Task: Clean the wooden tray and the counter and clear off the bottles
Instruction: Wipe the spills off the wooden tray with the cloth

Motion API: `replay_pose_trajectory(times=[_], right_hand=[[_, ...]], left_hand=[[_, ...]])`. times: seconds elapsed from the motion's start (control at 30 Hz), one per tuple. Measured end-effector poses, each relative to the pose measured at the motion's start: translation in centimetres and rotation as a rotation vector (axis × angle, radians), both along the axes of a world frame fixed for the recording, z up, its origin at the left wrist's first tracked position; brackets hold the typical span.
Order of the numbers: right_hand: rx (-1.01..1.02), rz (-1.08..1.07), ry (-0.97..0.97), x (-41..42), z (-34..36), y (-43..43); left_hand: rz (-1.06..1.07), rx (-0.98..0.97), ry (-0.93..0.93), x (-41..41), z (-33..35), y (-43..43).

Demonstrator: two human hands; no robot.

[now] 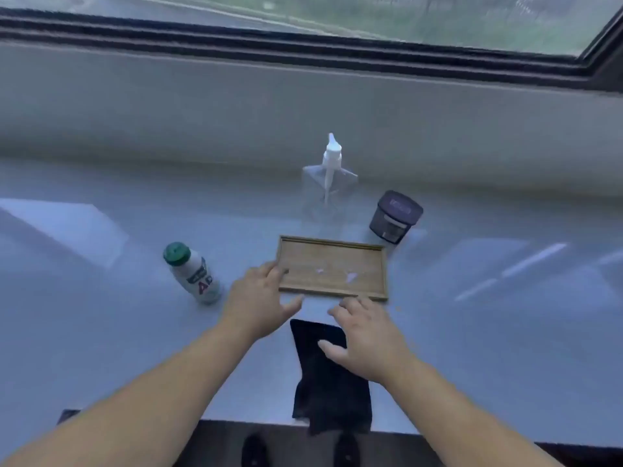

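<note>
Three containers stand on your smooth grey counter (pixel 101 315): a clear square pump bottle (pixel 329 183), a dark ribbed jar (pixel 394 217) and a white green-capped bottle (pixel 194 273). Between them lies the rectangular wooden tray (pixel 332 267), raised rim, pale specks on its grain. Your left hand (pixel 259 299) is spread, fingertips at the tray's left edge. Your right hand (pixel 367 335) is spread flat over a dark soft cloth (pixel 328 382) that overhangs the counter's near edge; neither hand grips anything.

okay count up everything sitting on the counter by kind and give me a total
Bottles: 2, green-capped bottle, clear pump bottle
Jars: 1, dark jar
Trays: 1, wooden tray
Cloths: 1, dark cloth
Total: 5
</note>
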State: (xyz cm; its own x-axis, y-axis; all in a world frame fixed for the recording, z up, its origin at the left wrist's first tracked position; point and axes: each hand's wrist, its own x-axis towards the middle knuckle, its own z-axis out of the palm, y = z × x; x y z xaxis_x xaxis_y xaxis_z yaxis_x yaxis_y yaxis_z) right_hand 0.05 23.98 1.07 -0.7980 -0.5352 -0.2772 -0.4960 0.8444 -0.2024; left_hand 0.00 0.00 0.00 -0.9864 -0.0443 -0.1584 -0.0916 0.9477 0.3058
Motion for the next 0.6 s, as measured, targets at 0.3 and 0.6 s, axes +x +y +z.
replay_pose_trajectory(times=[0.3, 0.6], right_hand=[[0.121, 0.176, -0.048, 5.0, -7.3, 1.7], [-0.344, -0.111, 0.118, 2.0, -7.8, 0.8]], left_hand=[[-0.017, -0.037, -0.028, 0.5, -6.9, 0.4], [0.073, 0.013, 0.088, -1.8, -10.8, 0.4]])
